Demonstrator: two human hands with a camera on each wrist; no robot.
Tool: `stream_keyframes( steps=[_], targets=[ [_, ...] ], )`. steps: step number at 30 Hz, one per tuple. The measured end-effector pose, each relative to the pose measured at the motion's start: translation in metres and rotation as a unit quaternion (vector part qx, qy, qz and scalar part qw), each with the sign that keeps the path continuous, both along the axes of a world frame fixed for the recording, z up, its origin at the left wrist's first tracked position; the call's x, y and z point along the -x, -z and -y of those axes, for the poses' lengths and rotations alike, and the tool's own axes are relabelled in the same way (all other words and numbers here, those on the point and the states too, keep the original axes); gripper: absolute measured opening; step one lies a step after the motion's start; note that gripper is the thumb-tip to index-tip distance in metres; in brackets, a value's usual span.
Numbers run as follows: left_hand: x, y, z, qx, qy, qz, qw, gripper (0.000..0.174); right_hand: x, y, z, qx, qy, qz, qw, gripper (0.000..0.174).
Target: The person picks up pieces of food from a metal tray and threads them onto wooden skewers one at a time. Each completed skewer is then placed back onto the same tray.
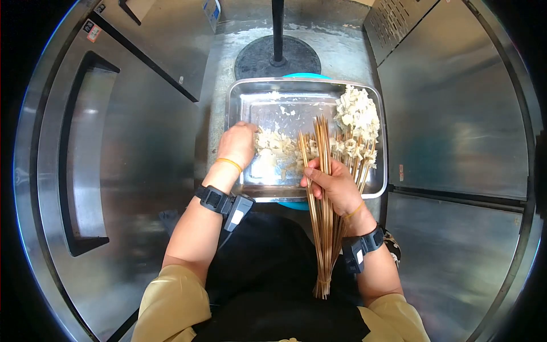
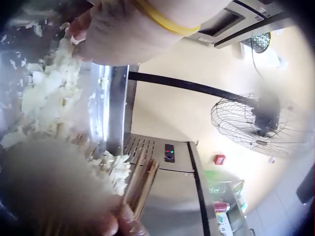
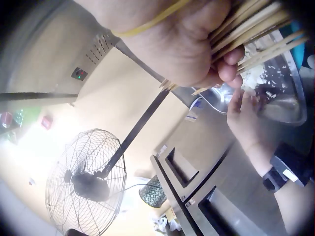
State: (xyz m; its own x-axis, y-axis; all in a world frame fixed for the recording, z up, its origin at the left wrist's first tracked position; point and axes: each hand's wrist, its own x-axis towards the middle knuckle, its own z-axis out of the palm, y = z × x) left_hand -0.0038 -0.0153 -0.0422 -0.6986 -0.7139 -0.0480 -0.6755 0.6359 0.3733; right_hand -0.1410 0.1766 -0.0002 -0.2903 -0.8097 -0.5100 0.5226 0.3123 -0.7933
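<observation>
A metal tray [image 1: 262, 195] holds pale chopped pieces [image 1: 276, 143], with a larger heap [image 1: 358, 111] at its right end. Skewers threaded with pale pieces lie below that heap. My right hand [image 1: 336, 185] grips a thick bundle of wooden skewers [image 1: 325, 228], tips pointing up over the tray, lower ends near the lap. At the tray's left side my left hand [image 1: 237, 144] touches the edge of the loose pieces; in the left wrist view, the hand [image 2: 113, 34] has its fingertips at the pale pieces [image 2: 49, 88]. Whether it pinches one is hidden.
Steel cabinets stand at the left [image 1: 142, 131] and right [image 1: 456, 108]. Behind the tray is a round black base [image 1: 277, 57] with an upright pole. Blue-green material shows beneath the tray. A wire-caged fan [image 3: 86, 182] appears in the right wrist view.
</observation>
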Motion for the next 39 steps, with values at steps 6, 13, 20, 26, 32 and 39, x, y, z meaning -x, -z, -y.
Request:
stream_keyframes(
  steps=[6,13,20,26,32,39],
  targets=[
    [0.009,0.011,-0.005,-0.022,-0.028,0.067,0.997,0.023,0.001,0.003,-0.001,0.006,-0.003,0.013,1.0,0.008],
    [0.009,0.005,0.004,-0.281,-0.042,-0.182,0.941,0.014,0.002,0.003,-0.003,0.011,-0.004,0.023,1.0,0.008],
    [0.005,-0.004,0.005,-0.349,-0.052,-0.135,0.926,0.01,0.001,0.003,0.0,0.012,-0.008,0.017,1.0,0.007],
    [0.004,-0.002,0.007,-0.369,-0.03,-0.148,0.917,0.01,0.0,0.004,0.001,0.009,-0.008,0.017,1.0,0.007],
    [0.005,-0.008,0.004,-0.24,0.019,-0.192,0.951,0.013,0.0,0.003,0.001,0.009,-0.008,0.019,1.0,0.006],
    [0.01,-0.001,0.002,-0.408,-0.039,-0.211,0.888,0.017,0.0,0.003,0.001,0.007,-0.009,0.019,1.0,0.007]
  ],
)
